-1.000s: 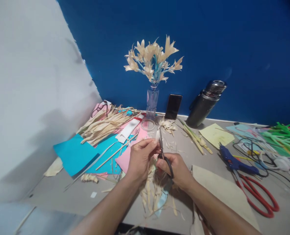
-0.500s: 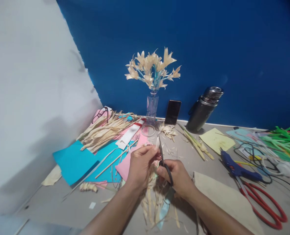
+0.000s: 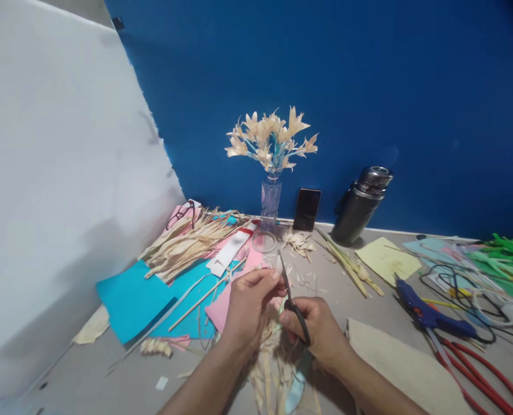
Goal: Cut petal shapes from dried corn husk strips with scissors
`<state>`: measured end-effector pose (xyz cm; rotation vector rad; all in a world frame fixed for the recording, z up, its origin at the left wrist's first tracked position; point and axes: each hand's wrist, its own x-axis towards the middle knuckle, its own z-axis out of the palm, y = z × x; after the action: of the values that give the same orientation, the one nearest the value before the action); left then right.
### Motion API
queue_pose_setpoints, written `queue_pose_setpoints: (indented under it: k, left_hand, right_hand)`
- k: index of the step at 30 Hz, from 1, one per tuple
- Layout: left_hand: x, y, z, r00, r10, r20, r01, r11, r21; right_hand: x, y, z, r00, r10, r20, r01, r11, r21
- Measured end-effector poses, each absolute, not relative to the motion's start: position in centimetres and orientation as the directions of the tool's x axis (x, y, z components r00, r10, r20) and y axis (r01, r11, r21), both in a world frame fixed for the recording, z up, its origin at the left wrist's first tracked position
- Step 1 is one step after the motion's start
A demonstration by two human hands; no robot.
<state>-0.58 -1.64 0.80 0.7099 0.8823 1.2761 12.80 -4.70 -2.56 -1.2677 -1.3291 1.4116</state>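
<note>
In my right hand [image 3: 319,325] is a pair of black-handled scissors [image 3: 298,320], its blades pointing up and away from me. My left hand [image 3: 254,300] pinches a small pale piece [image 3: 279,265], which looks like dried husk, right beside the blades. Whether the blades touch it I cannot tell. Beneath both hands lies a heap of husk strips and scraps [image 3: 267,369], with a light blue strip [image 3: 297,383] among them. Beyond the hands, husk flowers [image 3: 269,135] on blue stems stand in a clear bottle [image 3: 270,204].
Dried husks [image 3: 187,242] and blue paper [image 3: 129,294] lie left. A tape roll [image 3: 264,242], phone [image 3: 307,208] and dark flask [image 3: 360,207] stand toward the blue wall. On the right are a blue glue gun [image 3: 429,314], cables, red-handled scissors [image 3: 485,374] and green pipe cleaners [image 3: 507,253].
The view has tilted up slightly, so the whole scene sits lower. Both hands keep nearly the same pose, with the scissors still beside the pale piece.
</note>
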Motion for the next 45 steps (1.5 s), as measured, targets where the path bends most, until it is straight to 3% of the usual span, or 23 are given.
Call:
queue_pose_setpoints:
  k: [22,28,45]
  left_hand:
    - [-0.90,-1.82,1.46,0.078,0.981,-0.180,-0.528,0.194,0.827]
    - [-1.06,-1.76,1.40,0.098,0.978,-0.185,-0.552,0.208,0.808]
    - [-0.78,-1.92,1.08,0.062,0.983,-0.173,-0.540,0.179,0.823]
  right_hand:
    - [12.67,-4.90,-3.01,-0.216,0.966,-0.142,0.033,-0.138,-0.990]
    - [12.82,-5.08,-2.47,-0.280,0.956,-0.090,0.053,-0.078,-0.996]
    - [12.66,-5.02,-2.42,-0.244,0.965,-0.093,0.076,-0.077,-0.994]
